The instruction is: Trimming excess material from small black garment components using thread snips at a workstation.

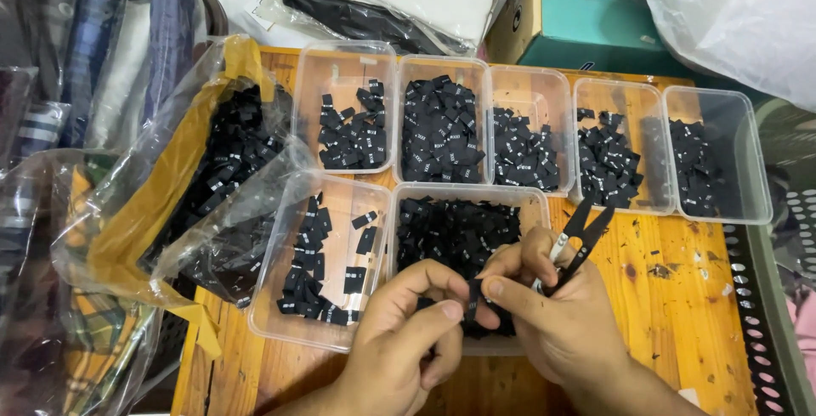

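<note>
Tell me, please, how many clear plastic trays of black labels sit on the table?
7. Five stand in a back row; two sit nearer, one left, one partly behind the hands. None seems hidden.

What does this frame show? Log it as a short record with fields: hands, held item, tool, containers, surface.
hands: left hand and right hand meet over the front container
held item: small black woven label, pinched by both hands
tool: black thread snips, in the right hand, blades open
containers: clear plastic tubs of black labels, five in the back row, two in front
surface: orange wooden table
left side: clear plastic bag of more labels
</note>
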